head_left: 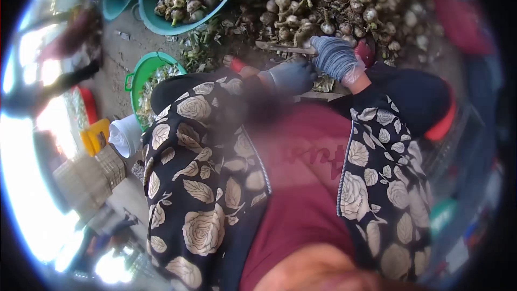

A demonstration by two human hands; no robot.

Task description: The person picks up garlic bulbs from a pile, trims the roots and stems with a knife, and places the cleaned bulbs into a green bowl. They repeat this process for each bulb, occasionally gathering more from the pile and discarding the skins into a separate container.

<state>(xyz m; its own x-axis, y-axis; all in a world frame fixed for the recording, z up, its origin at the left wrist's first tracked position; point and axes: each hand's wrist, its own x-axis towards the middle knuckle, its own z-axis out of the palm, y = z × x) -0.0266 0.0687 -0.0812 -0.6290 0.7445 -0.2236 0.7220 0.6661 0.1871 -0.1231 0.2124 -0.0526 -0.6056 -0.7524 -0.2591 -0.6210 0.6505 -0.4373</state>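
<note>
My right hand (338, 58), in a grey knitted glove with clear plastic at the wrist, is closed around a knife (285, 48). Its long, dull brownish blade points left. Just below and to the left is my left hand (293, 77), in a darker grey glove. Its fingers are curled together, and whatever may be inside them is hidden. Both hands are close together over my crossed legs, in front of a large heap of garlic bulbs (323, 5) with dry stalks. Trimmed leaves and stalk scraps (202, 46) lie on the ground beside the heap.
A teal basin (144, 13) of garlic bulbs stands at the upper left, with another teal basin (113, 0) beside it. Below are a green basin (131, 73) with pale scraps, a white bucket (125, 136) and a yellow container (95, 136). Red fabric (463, 19) shows at the upper right.
</note>
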